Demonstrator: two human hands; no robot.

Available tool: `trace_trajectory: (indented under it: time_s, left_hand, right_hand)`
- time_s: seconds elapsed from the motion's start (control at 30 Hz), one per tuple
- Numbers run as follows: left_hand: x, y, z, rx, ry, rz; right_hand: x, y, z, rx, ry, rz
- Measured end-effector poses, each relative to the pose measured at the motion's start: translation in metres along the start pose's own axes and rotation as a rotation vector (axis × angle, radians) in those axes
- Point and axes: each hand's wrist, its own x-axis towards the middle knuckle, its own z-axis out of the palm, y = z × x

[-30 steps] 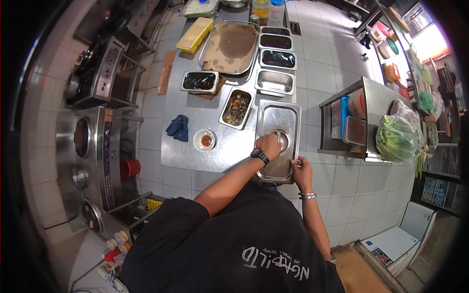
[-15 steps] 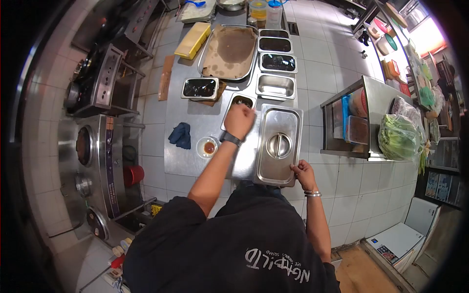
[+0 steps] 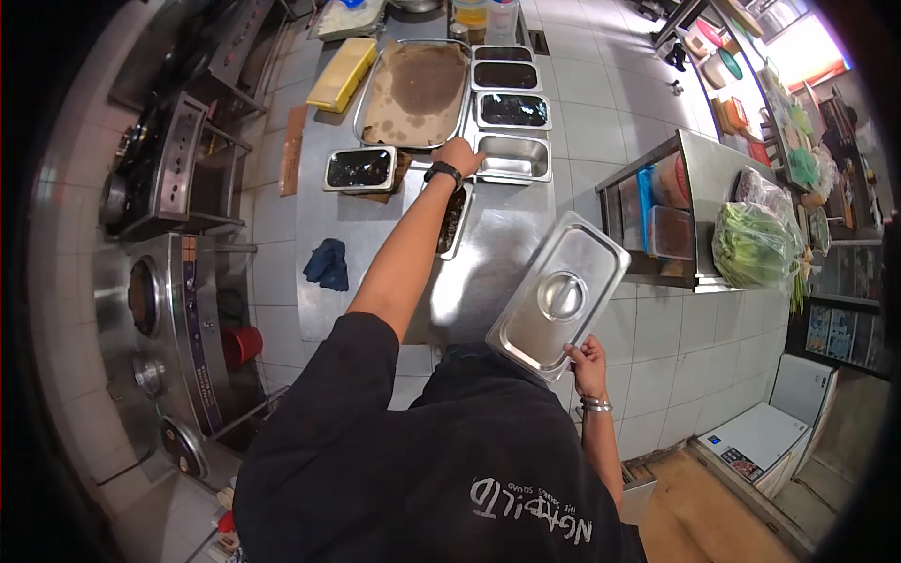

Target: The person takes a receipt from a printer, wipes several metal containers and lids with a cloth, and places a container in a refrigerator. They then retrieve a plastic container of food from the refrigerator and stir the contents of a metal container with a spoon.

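My left hand [image 3: 457,158] reaches forward with its fingers curled at the left rim of an empty rectangular steel pan [image 3: 533,160]. Its fingertips are partly hidden. Under my left wrist lies a narrow steel pan [image 3: 448,251] with dark contents, partly covered by the forearm. My right hand [image 3: 587,367] pinches the near right edge of a steel pan lid [image 3: 535,330] with a round recessed handle. The lid is held tilted at the table's near right corner, partly past the edge.
Pans of dark contents [image 3: 514,111] line the table's right side; another [image 3: 361,169] stands left. Behind are a paper-lined tray [image 3: 418,89] and a yellow container [image 3: 343,75]. A dark cloth [image 3: 327,265] lies left. A side table [image 3: 718,197] stands right, stoves [image 3: 178,141] left.
My left hand has moved forward from the narrow pan to the empty pan's rim. The narrow pan has shifted right and nearer. The lid has turned clockwise and moved right. My forearm covers the sauce bowl's spot.
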Motion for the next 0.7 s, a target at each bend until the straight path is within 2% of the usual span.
trace_trajectory:
  time_s: [0.07,0.1,0.2,0.23,0.27,0.3,0.33,0.37,0.4,0.43,0.53,0.6,0.63,0.7]
  left_hand:
    - [0.005,0.008,0.002,-0.221,-0.018,0.127]
    - [0.000,0.017,0.002,-0.179,0.066,0.157]
    - [-0.029,0.035,-0.013,-0.175,0.174,0.115]
    - [-0.047,0.038,-0.032,-0.279,0.166,0.066]
    - [-0.068,0.040,-0.051,-0.386,0.160,0.018]
    - [-0.085,0.031,-0.067,-0.398,0.186,0.038]
    - [-0.109,0.025,-0.090,-0.442,0.217,-0.035]
    - [-0.130,0.010,-0.112,-0.455,0.186,-0.071]
    - [-0.150,-0.014,-0.125,-0.621,0.202,-0.103]
    - [-0.169,-0.042,-0.139,-0.551,0.273,-0.070]
    - [-0.229,-0.108,-0.181,-0.580,0.323,-0.286]
    - [-0.250,-0.177,-0.171,-0.493,0.391,-0.266]
    - [-0.257,-0.209,-0.160,-0.540,0.403,-0.326]
    - [-0.260,-0.241,-0.144,-0.590,0.423,-0.389]
  right_hand:
    - [-0.018,-0.011,-0.010,0.031,0.125,-0.012]
    - [-0.025,-0.016,-0.018,0.014,0.154,-0.013]
    - [-0.043,-0.024,-0.038,0.012,0.251,-0.058]
    - [-0.048,-0.029,-0.047,-0.027,0.201,-0.090]
    - [-0.056,-0.042,-0.042,-0.027,0.245,-0.091]
    - [-0.060,-0.045,-0.048,-0.040,0.247,-0.097]
    - [-0.061,-0.046,-0.054,-0.050,0.254,-0.107]
    - [-0.061,-0.048,-0.055,-0.051,0.235,-0.102]
    - [-0.062,-0.050,-0.055,-0.010,0.250,-0.111]
    - [-0.061,-0.051,-0.055,0.030,0.265,-0.121]
    - [-0.057,-0.053,-0.053,0.103,0.237,-0.132]
    - [-0.050,-0.056,-0.051,0.105,0.202,-0.142]
    - [-0.046,-0.057,-0.050,0.112,0.183,-0.152]
    - [-0.041,-0.059,-0.044,0.116,0.157,-0.164]
